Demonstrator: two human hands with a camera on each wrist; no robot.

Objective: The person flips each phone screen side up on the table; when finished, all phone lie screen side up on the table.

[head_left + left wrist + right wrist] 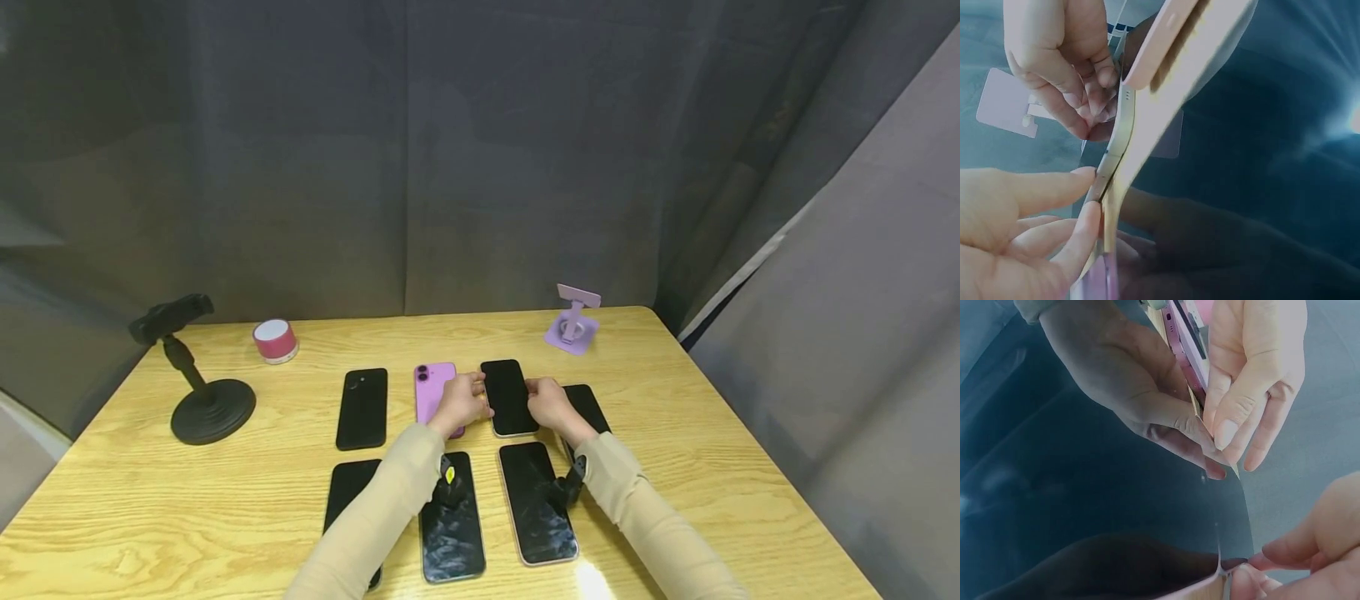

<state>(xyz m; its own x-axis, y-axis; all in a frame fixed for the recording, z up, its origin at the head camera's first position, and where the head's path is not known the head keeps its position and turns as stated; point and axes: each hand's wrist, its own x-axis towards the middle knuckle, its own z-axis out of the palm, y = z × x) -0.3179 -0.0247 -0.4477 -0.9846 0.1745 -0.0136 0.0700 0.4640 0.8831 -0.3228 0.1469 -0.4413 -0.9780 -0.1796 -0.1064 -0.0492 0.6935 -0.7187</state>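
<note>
A black-screened phone (507,396) lies flat on the wooden table between both hands. My left hand (461,400) holds its left edge, the wrist over a purple phone (429,383) with its camera side up. From the other side my right hand (551,402) grips the right edge, partly covering another dark phone (587,406). In the left wrist view, thumb and forefinger of the left hand (1022,231) meet at the phone's side (1110,165). The right wrist view has the right hand (1316,544) pinching near a phone corner.
Nearer lie three dark phones (536,500), two partly under the forearms. A black phone (362,408) lies back down at left. Beyond stand a black phone stand (213,412), a pink-and-white cylinder (275,341) and a lilac stand (572,325). Grey curtains (480,167) hang behind.
</note>
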